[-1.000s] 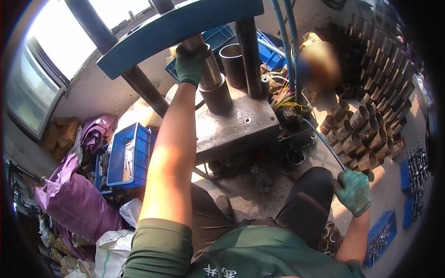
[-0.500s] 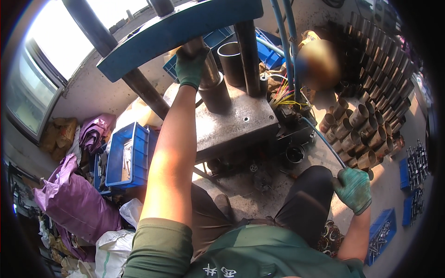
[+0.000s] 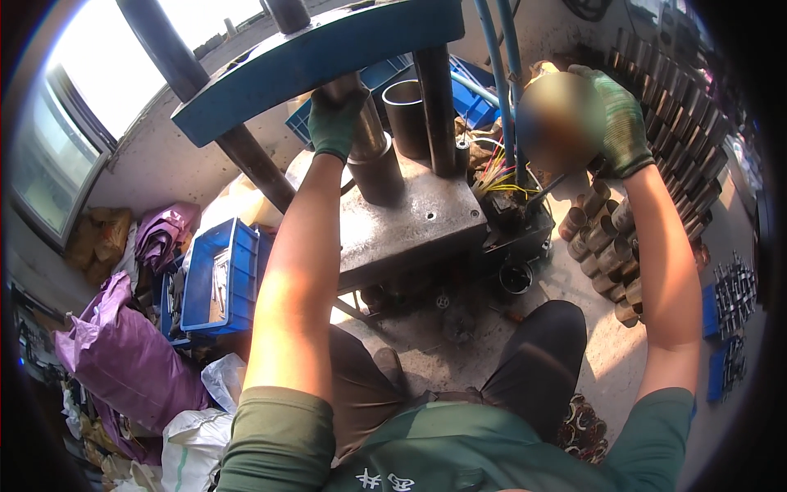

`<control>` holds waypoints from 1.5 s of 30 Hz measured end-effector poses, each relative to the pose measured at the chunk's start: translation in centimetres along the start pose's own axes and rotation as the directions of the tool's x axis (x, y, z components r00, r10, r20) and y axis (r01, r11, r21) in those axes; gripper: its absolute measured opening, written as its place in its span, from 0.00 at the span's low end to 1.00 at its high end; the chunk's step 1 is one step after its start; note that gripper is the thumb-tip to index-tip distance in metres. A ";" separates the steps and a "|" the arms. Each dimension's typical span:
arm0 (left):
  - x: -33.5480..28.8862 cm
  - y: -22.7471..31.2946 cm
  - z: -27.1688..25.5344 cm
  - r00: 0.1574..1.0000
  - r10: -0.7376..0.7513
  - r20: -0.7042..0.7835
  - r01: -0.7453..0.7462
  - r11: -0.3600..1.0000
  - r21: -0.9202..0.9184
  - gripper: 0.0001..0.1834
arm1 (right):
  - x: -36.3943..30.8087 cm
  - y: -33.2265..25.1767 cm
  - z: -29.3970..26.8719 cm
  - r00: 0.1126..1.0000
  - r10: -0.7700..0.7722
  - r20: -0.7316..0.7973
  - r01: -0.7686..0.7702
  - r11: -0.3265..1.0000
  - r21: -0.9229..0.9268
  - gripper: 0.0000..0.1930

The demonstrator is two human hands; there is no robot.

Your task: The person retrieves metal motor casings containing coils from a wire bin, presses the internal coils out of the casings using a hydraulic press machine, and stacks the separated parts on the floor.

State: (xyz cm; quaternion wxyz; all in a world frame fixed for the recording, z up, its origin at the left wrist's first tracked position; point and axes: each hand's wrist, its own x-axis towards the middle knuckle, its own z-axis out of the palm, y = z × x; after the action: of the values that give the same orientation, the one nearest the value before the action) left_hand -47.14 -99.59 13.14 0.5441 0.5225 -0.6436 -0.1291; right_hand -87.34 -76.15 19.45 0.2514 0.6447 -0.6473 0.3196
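My left hand (image 3: 336, 123), in a green glove, is closed around the shiny steel tube (image 3: 370, 127) under the blue crossbeam (image 3: 328, 53) of a press. The tube's lower end sits in a thicker dark metal sleeve (image 3: 377, 176), which stands on the steel press table (image 3: 418, 221). My right hand (image 3: 623, 123), gloved in green, is raised at the upper right, closed at the end of a lever rod (image 3: 551, 187). A blurred patch hides part of its fingers and of the rod.
A wide open cylinder (image 3: 407, 119) stands behind the sleeve, beside a press column (image 3: 434, 107). Coloured wires (image 3: 500, 176) hang near the lever. Stacked metal tubes (image 3: 602, 242) fill the right side. A blue crate (image 3: 201, 283) and purple sack (image 3: 131, 344) are at left.
My right hand has swung up and away from beside my knee, and the lever rod has tilted from pointing down to pointing up. My left hand stays on the tube.
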 end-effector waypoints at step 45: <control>-3.2 -2.6 -0.8 0.981 -0.050 0.189 0.125 0.903 -0.412 0.69 | -3.7 -0.8 -4.6 0.981 0.167 0.100 -0.150 0.975 -0.166 0.30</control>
State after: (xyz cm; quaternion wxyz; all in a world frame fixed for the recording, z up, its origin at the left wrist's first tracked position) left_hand -45.50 -97.73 9.67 0.5793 0.4076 -0.6214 -0.3347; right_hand -86.77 -70.27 19.84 0.2379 0.5863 -0.7332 0.2493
